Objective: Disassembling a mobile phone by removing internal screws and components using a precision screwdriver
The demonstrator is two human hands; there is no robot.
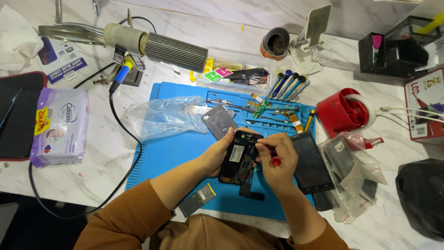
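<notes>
A white marble-look table (pixel 351 78) fills the frame, with a blue work mat (pixel 171 153) at its centre. Just above the mat, at centre frame, the left hand (pixel 217 155) is wrapped around the edge of an opened phone (pixel 239 157), holding it tilted with its dark inner side and a pale label facing up. The right hand (pixel 277 159) is closed around a small red-handled screwdriver (pixel 275 161), its tip set down onto the phone's right edge.

The back cover (pixel 218 121) already lies off, on the mat at upper centre beside a crumpled plastic bag (pixel 162 115) — and a flat battery-like piece (pixel 198 200) lies at the lower centre. So the phone looks opened and partly stripped, while the main body is in one piece; whether screws remain cannot be told. A second dark handset (pixel 311 162) lies right of the hands, precision drivers (pixel 289 85) above, a red tape dispenser (pixel 344 111) at the right, and a wet-wipes pack (pixel 58 127) at the left.
</notes>
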